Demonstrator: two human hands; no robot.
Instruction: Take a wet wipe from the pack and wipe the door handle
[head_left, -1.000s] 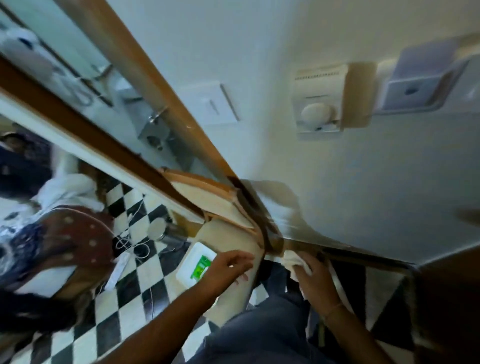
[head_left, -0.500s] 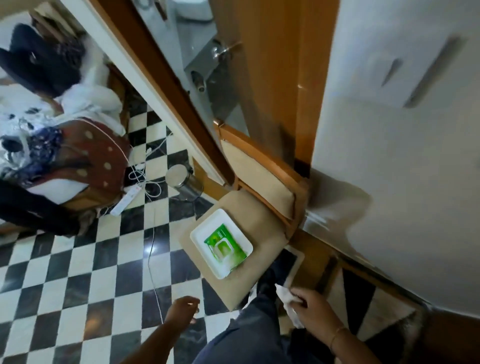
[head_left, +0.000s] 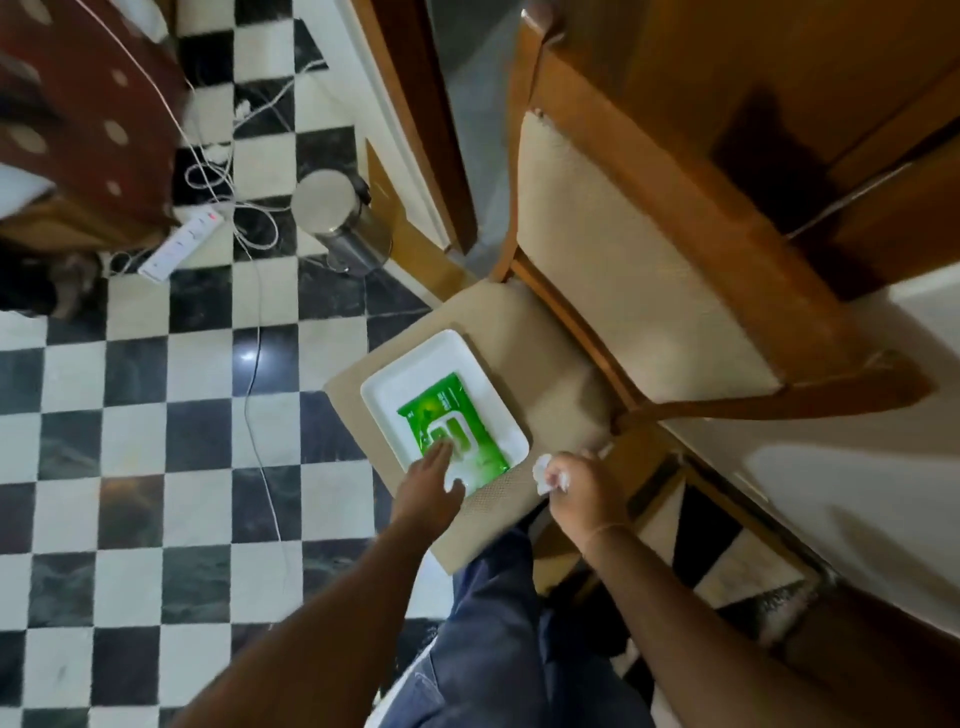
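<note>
Pressing flat on the pack, the left hand lies open, grasping nothing. The pack sits in a white tray on the chair seat. The right hand is clenched around a wipe, crumpled, which looks soft, limp and light; it is probably best pinched by a fold.

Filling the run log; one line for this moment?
left hand on wipe pack | right hand holds wet wipe | handle unseen
</note>
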